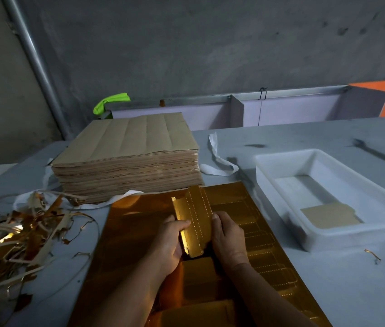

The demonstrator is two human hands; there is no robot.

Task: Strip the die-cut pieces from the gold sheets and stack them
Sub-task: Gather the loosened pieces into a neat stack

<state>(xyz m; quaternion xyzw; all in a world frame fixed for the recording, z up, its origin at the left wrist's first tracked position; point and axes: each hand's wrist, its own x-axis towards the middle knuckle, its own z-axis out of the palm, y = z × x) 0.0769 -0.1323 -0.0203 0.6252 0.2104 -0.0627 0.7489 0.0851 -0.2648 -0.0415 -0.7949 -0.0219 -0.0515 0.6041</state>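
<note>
Left hand [167, 241] and right hand [228, 239], closest in, curled round opposite edges of a small bundle of die-cut pieces [192, 220], thumbs on top, just above the gold sheet [134, 232]. Squaring up the bundle, apparently; more pieces left in the sheet. Next, probably: carry it right to the white tray [281, 159], onto the piece lying there [330, 214], edges flush. Scrap strips [10, 232] heaped far left.

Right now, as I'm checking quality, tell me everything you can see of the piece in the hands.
The piece is a long, narrow blank of shiny gold card with dotted perforation lines along its length and a tab at the far end. It is held up over the sheet; the left hand grips its left edge, the right hand its right.
</note>
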